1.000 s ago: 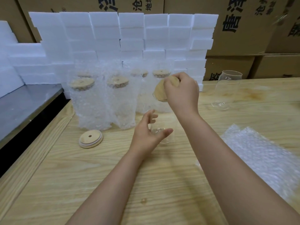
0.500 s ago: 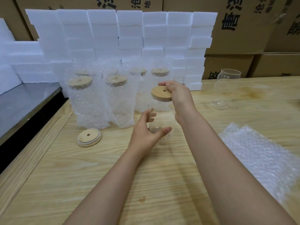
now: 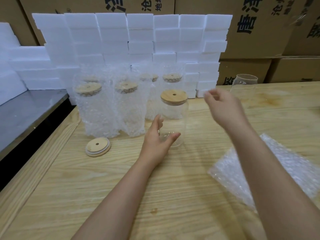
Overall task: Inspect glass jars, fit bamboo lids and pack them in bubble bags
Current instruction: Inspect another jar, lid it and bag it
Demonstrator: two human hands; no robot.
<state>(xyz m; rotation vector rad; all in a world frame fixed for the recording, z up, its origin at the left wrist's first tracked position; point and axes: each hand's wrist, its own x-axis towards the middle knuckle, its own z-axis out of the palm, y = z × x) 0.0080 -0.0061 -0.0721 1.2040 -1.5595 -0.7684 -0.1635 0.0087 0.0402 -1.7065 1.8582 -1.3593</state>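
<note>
A clear glass jar (image 3: 174, 122) stands upright on the wooden table (image 3: 121, 187) in the middle. A round bamboo lid (image 3: 174, 97) with a small hole sits on its mouth. My left hand (image 3: 156, 141) grips the jar near its base, thumb in front and fingers behind. My right hand (image 3: 220, 104) hovers to the right of the lid, blurred, fingers loosely curled and holding nothing. A loose bamboo lid (image 3: 98, 147) lies flat on the table to the left. A flat bubble bag (image 3: 285, 172) lies at the right, partly under my right forearm.
Several lidded jars in bubble bags (image 3: 97, 110) stand in rows behind the jar. An empty glass jar (image 3: 242, 85) stands at the back right. White foam blocks (image 3: 138, 37) are stacked behind, with cardboard boxes (image 3: 256, 32) beyond. A metal surface (image 3: 26, 111) adjoins the table's left.
My right hand set the bamboo lid onto the jar's mouth, let go of it and moved away to the right. My left hand kept its hold on the jar.
</note>
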